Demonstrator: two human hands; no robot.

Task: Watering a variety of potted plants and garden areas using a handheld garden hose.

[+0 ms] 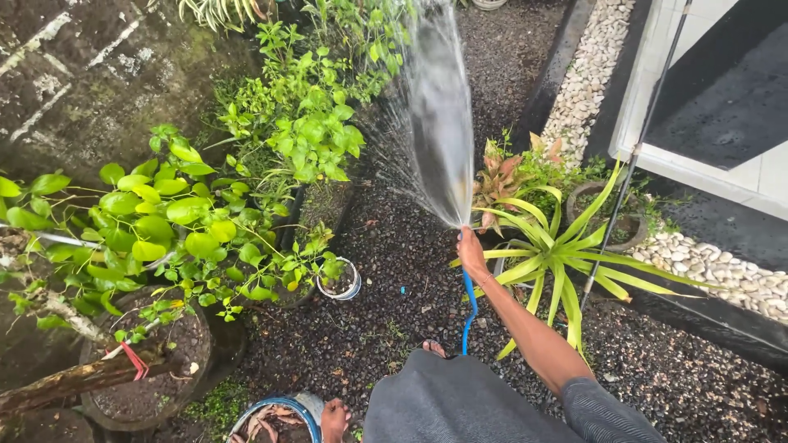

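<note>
The right hand (471, 251) is clenched around the end of a blue hose (469, 312), with the thumb apparently pressed over the outlet, though the grip detail is too small to confirm. The left hand is not in view, so its state cannot be told. The hose lies just right of frame centre; its long axis runs from about 6 o'clock, near the person's bare foot (433, 349), up to 12 o'clock at the hand, and the outlet points toward 12 o'clock, tilted slightly to 11. From it a flat fan of water (439, 107) spreads upward and away over the dark gravel (394, 246) toward the leafy green shrubs (304, 115) at 11 o'clock. A yellow-green spiky plant (558, 254) stands just beside the hand at 3 o'clock, a small white pot (340, 281) at 9 o'clock, and a large potted shrub (164, 230) further out at 9 o'clock. White pebbles (591, 74) border a paved edge at 1 o'clock. In my judgement, good practice here is steady thumb pressure to hold the fan even, a slow sweep at the wrist, and aim at the soil beneath the leaves, not the gravel between the plants.
</note>
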